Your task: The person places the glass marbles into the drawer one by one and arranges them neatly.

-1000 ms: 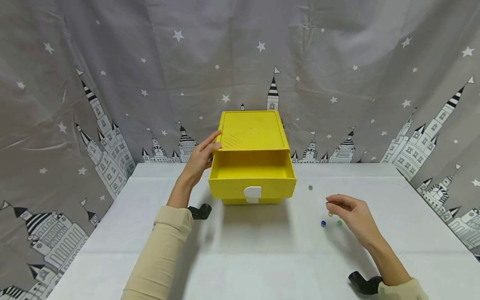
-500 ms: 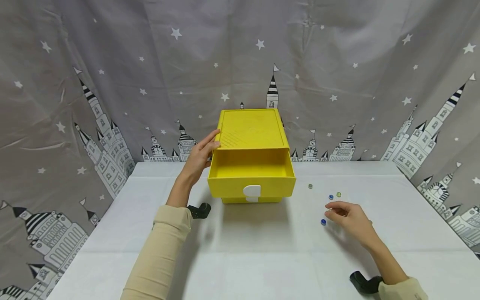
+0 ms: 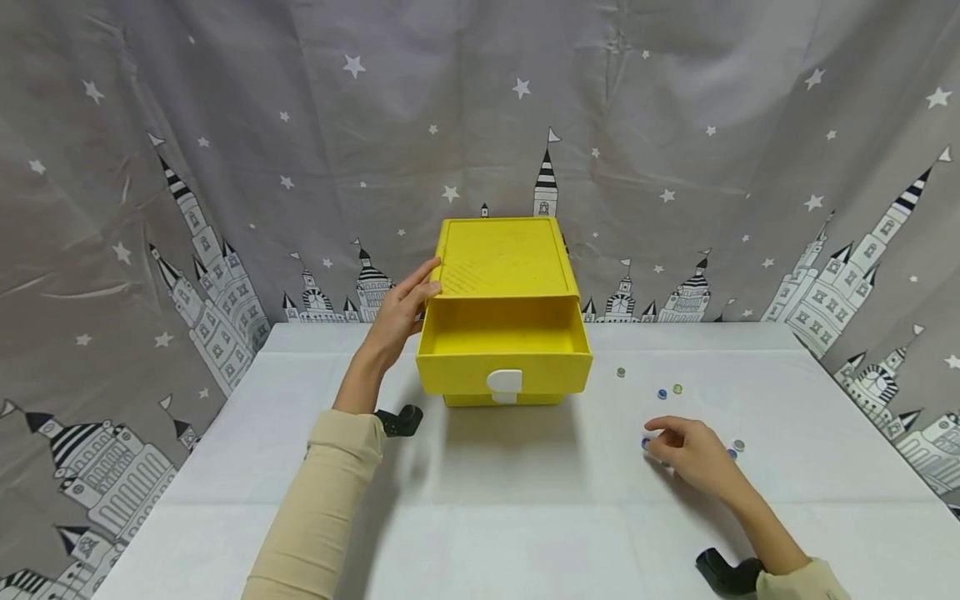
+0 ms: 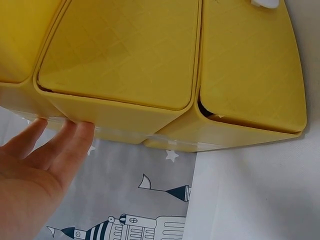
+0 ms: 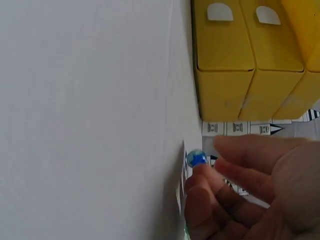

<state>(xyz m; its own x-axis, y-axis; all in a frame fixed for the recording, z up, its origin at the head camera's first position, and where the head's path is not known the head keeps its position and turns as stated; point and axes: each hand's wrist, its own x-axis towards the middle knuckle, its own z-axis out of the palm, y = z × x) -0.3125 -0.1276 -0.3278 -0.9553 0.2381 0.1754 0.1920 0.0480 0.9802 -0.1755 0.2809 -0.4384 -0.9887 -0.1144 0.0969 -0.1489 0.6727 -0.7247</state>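
Observation:
My left hand [image 3: 393, 321] rests against the left side of a yellow chest of drawers [image 3: 506, 258], fingers extended with the tips on its wall. In the left wrist view, the fingertips touch the yellow plastic just behind the front edge. The upper drawer [image 3: 504, 375], with a white tab handle, is pulled out; its bottom shows bare. Over the table to the right, my right hand [image 3: 693, 454] has its thumb and index finger spread around a blue glass marble [image 5: 196, 158]. A gap shows between the thumb and the marble; the other fingers are bent.
More small marbles lie on the white table: a greyish one [image 3: 621, 372] near the chest, a blue one [image 3: 662, 394], a yellow-green one [image 3: 677, 389] and a clear one [image 3: 739, 446] beside the right hand. A grey castle-print curtain [image 3: 480, 108] hangs behind.
My right hand has moved down and slightly left to the blue marble, uncovering marbles behind and to its right and covering a green one. The left hand and drawer stay in place.

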